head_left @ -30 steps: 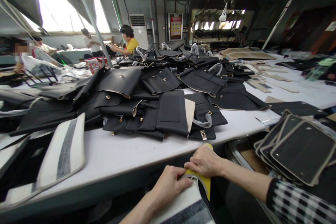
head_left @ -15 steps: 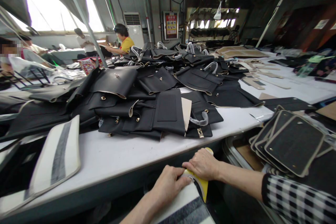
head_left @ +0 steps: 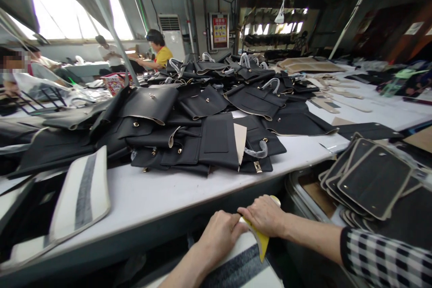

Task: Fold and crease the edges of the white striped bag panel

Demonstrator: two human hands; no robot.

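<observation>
Below the table's front edge, my left hand (head_left: pixel 224 233) grips the upper edge of a white panel (head_left: pixel 248 263) with a dark grey stripe. Its thumb and fingers are pressed together on that edge. Close beside it, my right hand (head_left: pixel 265 216) is closed around a yellow strip (head_left: pixel 263 244), whose curved lower end hangs against the panel. The two hands nearly touch. Part of the strip is hidden under the right fingers.
Black bag pieces (head_left: pixel 216 141) with metal clasps are heaped on the white table (head_left: pixel 162 198). Another striped white panel (head_left: pixel 83 193) lies at the left. Dark panels (head_left: pixel 371 177) are stacked at the right. People sit in the left background.
Both hands have shifted slightly to the right, with the panel and the yellow strip. The view has moved a little too.
</observation>
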